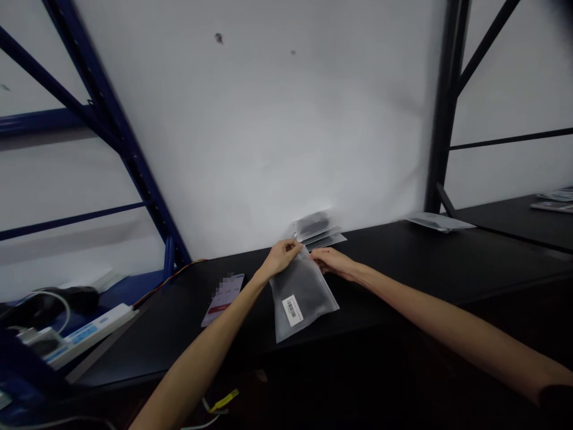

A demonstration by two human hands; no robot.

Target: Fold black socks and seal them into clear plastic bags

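A frosted plastic bag [307, 286] with a white barcode label [292, 310] hangs at a slant over the front part of the black shelf. My left hand [283, 255] pinches its top edge. Close by on the right, my right hand [330, 261] has its fingers closed on the bag's upper right edge. Just behind my hands, a stack of similar bags [317, 227] leans near the wall. A phone [224, 298] with a lit screen lies left of the bag, partly covered by my left forearm.
Another flat bag [439, 222] lies at the back right of the black shelf [385, 251]. Blue rack posts [129, 155] and a white power strip [89, 335] with cables are on the left. A dark post [443, 119] stands at the right.
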